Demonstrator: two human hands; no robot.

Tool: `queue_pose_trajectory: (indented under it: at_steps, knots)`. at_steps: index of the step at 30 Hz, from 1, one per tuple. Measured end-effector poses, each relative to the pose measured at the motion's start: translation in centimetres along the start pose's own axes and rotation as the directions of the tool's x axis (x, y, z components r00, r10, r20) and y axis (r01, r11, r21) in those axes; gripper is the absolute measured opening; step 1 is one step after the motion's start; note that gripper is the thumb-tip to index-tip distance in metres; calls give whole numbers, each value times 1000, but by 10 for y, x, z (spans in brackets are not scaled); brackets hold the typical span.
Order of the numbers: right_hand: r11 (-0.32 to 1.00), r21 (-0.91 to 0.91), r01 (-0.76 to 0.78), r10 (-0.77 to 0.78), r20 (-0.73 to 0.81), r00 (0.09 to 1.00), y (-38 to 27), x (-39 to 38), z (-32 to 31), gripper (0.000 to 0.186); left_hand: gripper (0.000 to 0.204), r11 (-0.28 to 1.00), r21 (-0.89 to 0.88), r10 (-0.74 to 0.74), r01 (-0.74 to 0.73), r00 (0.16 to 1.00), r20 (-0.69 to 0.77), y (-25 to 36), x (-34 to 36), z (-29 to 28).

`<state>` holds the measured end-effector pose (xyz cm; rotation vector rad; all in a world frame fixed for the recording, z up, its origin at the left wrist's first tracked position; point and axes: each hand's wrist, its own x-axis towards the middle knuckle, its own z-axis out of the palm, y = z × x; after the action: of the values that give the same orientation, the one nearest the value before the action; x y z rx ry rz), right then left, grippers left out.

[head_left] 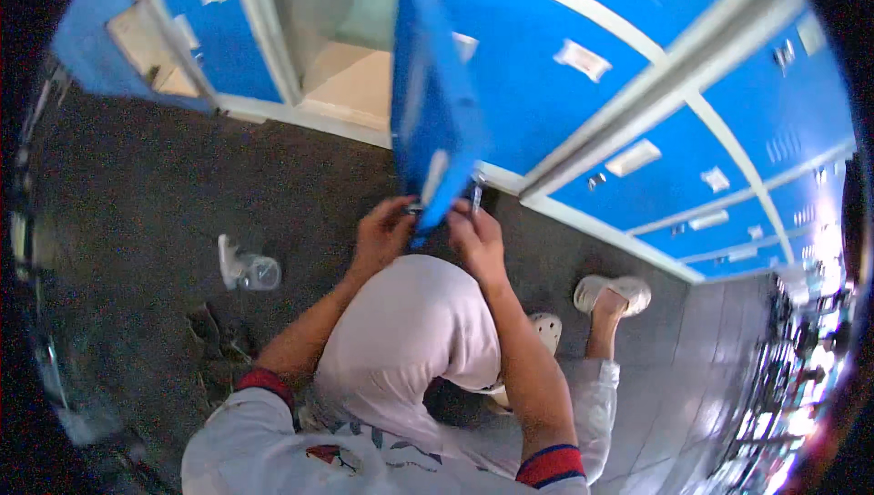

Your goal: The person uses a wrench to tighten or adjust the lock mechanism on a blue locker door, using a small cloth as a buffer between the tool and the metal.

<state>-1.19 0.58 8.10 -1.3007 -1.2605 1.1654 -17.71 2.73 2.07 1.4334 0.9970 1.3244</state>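
Note:
A blue locker door (428,122) stands swung open in front of me, blurred, with its edge toward my knees. My left hand (384,233) is at its left face, fingers closed around a small dark lock part (414,209) near the door's edge. On the other face, my right hand (477,238) has its fingers curled and pressed together by a small shiny metal piece (477,191). What exactly the right fingertips hold is hidden. The opened locker compartment (350,76) shows a pale bottom to the left of the door.
Blue lockers (519,58) with pale frames line the far side. A clear plastic item (259,273) and dark objects (218,331) lie on the dark floor at left. My raised knee (410,313) is under my hands. A foot in a pale clog (612,295) is at right.

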Motion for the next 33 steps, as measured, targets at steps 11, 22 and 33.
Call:
queue_pose_trajectory:
  at_steps: [11, 22, 33]
  knots:
    - [991, -27, 132, -130, 47, 990, 5, 34, 14, 23, 29, 991, -135, -4, -4, 998, -59, -5, -9, -10]
    - [987, -88, 138, -137, 16, 990, 4, 35, 18, 21, 16, 970, 123, 231, -210, 954, -192, 3, -5, -7]
    - [967, -182, 177, -137, 214, 967, -14, -3, -3, 41, 13, 995, 12, -96, 99, 986, -134, 20, -6, 7]
